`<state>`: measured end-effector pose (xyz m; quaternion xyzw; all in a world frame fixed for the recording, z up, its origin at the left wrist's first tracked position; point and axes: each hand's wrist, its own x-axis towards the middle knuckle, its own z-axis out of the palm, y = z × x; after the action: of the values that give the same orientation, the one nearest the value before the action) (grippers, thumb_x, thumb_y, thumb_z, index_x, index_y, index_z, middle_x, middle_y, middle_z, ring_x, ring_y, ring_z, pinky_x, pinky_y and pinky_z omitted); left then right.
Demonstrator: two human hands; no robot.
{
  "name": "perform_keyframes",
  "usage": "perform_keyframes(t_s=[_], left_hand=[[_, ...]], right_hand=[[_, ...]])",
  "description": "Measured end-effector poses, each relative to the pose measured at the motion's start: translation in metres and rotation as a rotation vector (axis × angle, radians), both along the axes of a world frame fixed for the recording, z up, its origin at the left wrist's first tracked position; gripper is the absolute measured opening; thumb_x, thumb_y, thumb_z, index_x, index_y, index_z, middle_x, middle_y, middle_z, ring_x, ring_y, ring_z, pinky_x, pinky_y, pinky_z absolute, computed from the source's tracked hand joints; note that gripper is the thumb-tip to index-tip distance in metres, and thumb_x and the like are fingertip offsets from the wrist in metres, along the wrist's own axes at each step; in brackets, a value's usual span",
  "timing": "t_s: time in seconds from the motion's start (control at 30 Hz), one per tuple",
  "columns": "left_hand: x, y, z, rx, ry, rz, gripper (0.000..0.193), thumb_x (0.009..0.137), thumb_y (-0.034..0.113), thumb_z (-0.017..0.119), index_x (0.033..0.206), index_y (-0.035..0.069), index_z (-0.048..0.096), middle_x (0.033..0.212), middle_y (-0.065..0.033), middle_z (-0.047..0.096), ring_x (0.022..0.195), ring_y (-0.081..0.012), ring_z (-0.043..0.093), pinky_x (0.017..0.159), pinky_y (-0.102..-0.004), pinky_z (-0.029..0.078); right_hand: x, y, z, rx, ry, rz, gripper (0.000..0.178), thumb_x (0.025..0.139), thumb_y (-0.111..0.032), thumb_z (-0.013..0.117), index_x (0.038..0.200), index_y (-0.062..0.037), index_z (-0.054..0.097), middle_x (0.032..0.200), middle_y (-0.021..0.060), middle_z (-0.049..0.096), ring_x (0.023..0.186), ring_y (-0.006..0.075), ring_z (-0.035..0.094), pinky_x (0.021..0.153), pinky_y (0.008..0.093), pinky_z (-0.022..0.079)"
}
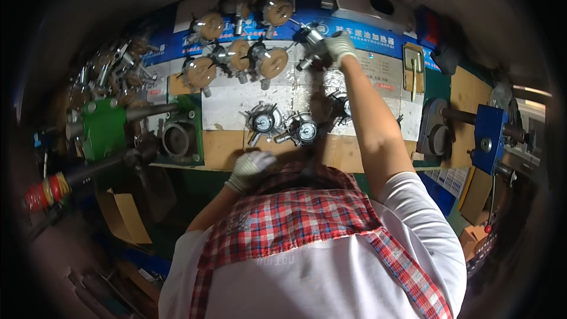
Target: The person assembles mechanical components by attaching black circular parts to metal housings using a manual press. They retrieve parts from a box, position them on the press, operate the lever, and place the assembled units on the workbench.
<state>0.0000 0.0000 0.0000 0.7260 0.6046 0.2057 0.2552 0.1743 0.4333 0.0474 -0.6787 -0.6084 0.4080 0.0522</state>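
My right hand (341, 49), in a white knit glove, reaches to the far middle of the bench. Its fingers close on the side of a silvery metal part with tube stubs (314, 44); some of the grip is hidden. My left hand (252, 169), gloved alike, lies at the near bench edge with fingers loosely out and nothing seen in it. Just beyond it sits a round metal housing with dark prongs (263, 121). Another such housing (305, 132) is beside it, and a third (339, 108) is partly behind my right forearm.
Several metal parts with tan round discs (273, 63) stand at the far left-middle. A pile of similar parts (118, 68) lies farther left. Green (105, 127) and blue (490, 142) bench fixtures flank the work area. A metal tray (413, 68) lies at the right.
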Motion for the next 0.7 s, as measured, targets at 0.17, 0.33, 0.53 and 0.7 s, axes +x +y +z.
perform_keyframes(t_s=[0.17, 0.33, 0.53, 0.7], left_hand=[[-0.007, 0.118, 0.043, 0.247, -0.022, 0.551, 0.047, 0.090, 0.015, 0.063, 0.134, 0.002, 0.053, 0.132, -0.0218, 0.052, 0.128, -0.0419, 0.045, 0.106, -0.0491, 0.041], [-0.015, 0.226, -0.001, -0.131, -0.017, 0.690, 0.079, 0.078, 0.015, 0.082, 0.143, -0.002, 0.040, 0.140, -0.0238, 0.045, 0.129, -0.0349, 0.051, 0.111, -0.0401, 0.043], [0.012, 0.279, 0.007, -0.019, -0.148, 0.658, 0.064, 0.079, 0.021, 0.080, 0.133, 0.001, 0.051, 0.131, -0.0241, 0.053, 0.117, -0.0366, 0.059, 0.101, -0.0402, 0.051], [0.059, 0.353, 0.037, -0.083, 0.153, 0.363, 0.060, 0.084, 0.019, 0.075, 0.138, 0.011, 0.051, 0.120, -0.0184, 0.058, 0.105, -0.0306, 0.063, 0.091, -0.0382, 0.055]], right_hand=[[0.150, 0.034, -0.097, 0.207, 0.141, -0.205, 0.036, 0.091, -0.013, 0.067, 0.123, -0.0010, 0.057, 0.111, 0.0180, 0.068, 0.101, 0.0275, 0.065, 0.092, 0.0375, 0.050], [0.234, 0.023, -0.120, 0.123, 0.503, -0.344, 0.029, 0.097, -0.004, 0.054, 0.125, -0.0037, 0.064, 0.123, 0.0145, 0.067, 0.113, 0.0251, 0.062, 0.097, 0.0336, 0.048], [0.288, -0.044, -0.081, 0.209, 0.464, -0.523, 0.033, 0.103, -0.005, 0.048, 0.136, -0.0069, 0.055, 0.119, 0.0097, 0.065, 0.088, 0.0185, 0.066, 0.079, 0.0332, 0.057], [0.297, -0.086, -0.032, 0.179, 0.557, -0.598, 0.032, 0.103, -0.010, 0.051, 0.134, -0.0042, 0.054, 0.115, 0.0112, 0.067, 0.085, 0.0193, 0.068, 0.072, 0.0320, 0.058]])
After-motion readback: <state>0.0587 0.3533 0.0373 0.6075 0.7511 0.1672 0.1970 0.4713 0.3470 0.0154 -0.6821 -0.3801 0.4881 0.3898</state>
